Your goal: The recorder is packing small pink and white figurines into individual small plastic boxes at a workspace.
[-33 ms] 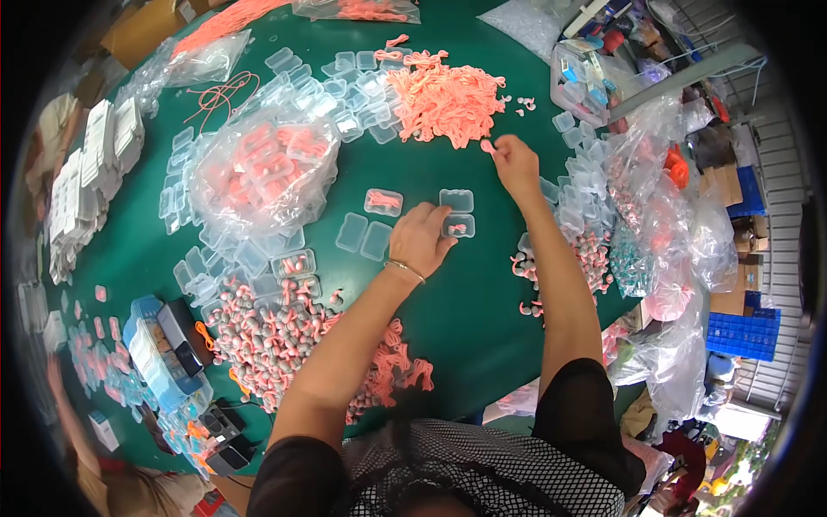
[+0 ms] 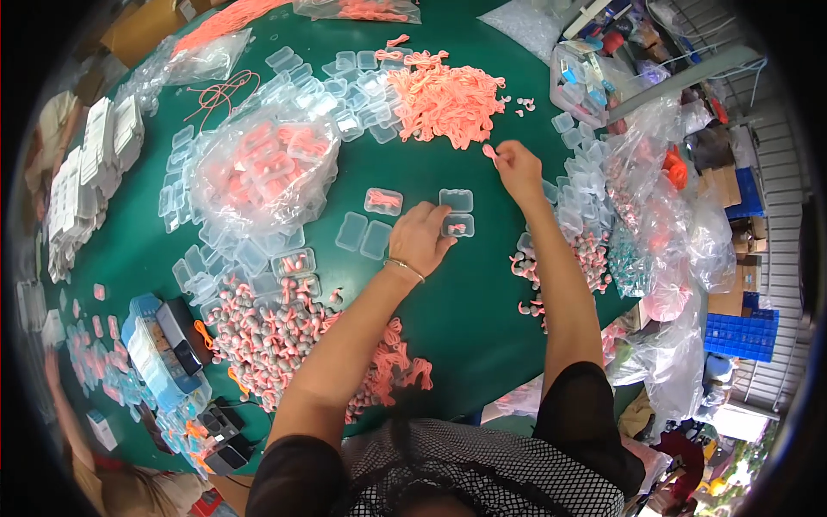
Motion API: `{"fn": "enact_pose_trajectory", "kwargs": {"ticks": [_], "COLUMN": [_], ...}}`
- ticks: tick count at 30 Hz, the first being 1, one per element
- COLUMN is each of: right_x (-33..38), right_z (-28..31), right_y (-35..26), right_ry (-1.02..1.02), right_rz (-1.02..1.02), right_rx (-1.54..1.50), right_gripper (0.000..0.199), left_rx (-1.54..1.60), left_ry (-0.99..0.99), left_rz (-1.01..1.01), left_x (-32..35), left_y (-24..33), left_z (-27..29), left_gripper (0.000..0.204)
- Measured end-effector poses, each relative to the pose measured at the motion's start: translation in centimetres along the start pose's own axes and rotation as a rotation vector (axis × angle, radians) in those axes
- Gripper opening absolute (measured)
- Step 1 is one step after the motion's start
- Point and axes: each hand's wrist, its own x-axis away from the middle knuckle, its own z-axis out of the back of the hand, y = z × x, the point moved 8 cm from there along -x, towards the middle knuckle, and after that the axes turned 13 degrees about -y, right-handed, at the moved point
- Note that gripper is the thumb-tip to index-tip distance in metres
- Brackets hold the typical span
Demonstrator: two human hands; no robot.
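Note:
My right hand (image 2: pixel 519 170) pinches a small pink cord bundle (image 2: pixel 490 152) just off the lower right edge of a heap of coral-pink cord bundles (image 2: pixel 448 102). Below it, my left hand (image 2: pixel 419 237) has its thumb and fingers round the left side of an open clear plastic box (image 2: pixel 466 230). A small pink piece lies inside that box, and its lid (image 2: pixel 457 200) is folded back on the far side. Left of it sits a closed clear box (image 2: pixel 382 202) with pink cord in it. Another open box (image 2: pixel 363 237), without contents, lies beside my left wrist.
Clear boxes (image 2: pixel 351 95) spread behind a plastic bag of filled boxes (image 2: pixel 263 168). Grey-and-pink pieces (image 2: pixel 258 336) are heaped near my left forearm, with more (image 2: pixel 590 258) by my right. White trays (image 2: pixel 95 172) stack at far left. Another person's arm (image 2: pixel 69 414) shows at lower left.
My right hand has shifted slightly right and nearer with the pink cord bundle, off the heap's edge. My left hand stays at the open box.

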Motion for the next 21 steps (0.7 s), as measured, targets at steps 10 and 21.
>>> {"fn": "enact_pose_trajectory", "kwargs": {"ticks": [10, 21], "right_x": [8.4, 8.0], "right_z": [0.4, 0.1], "right_y": [-8.6, -10.1], "right_ry": [-0.33, -0.216], "right_rz": [0.181, 0.367], "right_rx": [-0.272, -0.126], "right_gripper": [0.011, 0.017], "left_rx": [-0.015, 0.028], "left_ry": [-0.011, -0.071], "left_rz": [0.022, 0.106], "left_x": [-0.3, -0.4], "left_y": [-0.3, -0.5], "left_z": [-0.1, -0.3], "left_gripper": [0.05, 0.049]}}
